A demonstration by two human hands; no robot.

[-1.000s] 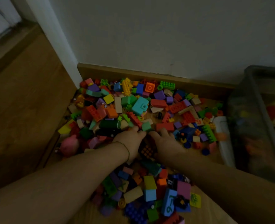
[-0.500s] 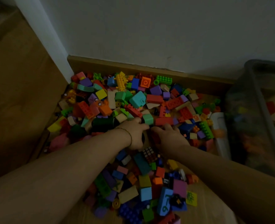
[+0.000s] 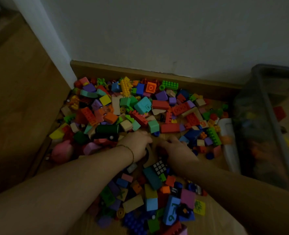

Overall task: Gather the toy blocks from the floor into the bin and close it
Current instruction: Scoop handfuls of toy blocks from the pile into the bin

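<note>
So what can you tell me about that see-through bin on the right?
The bin is a see-through plastic tub with a grey rim, standing on the wooden floor at the right edge, near the wall. Blurred coloured toys show through its side. No lid is visible on it. A white piece lies alongside it. The left hand and right hand are apart from it.

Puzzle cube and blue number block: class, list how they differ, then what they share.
The puzzle cube is black with a grid of pale squares; the blue number block bears green digits. The puzzle cube is cubic; the blue number block is long. The puzzle cube lies by the right hand; the blue number block lies nearer the camera. Both lie loose in the pile.
</note>
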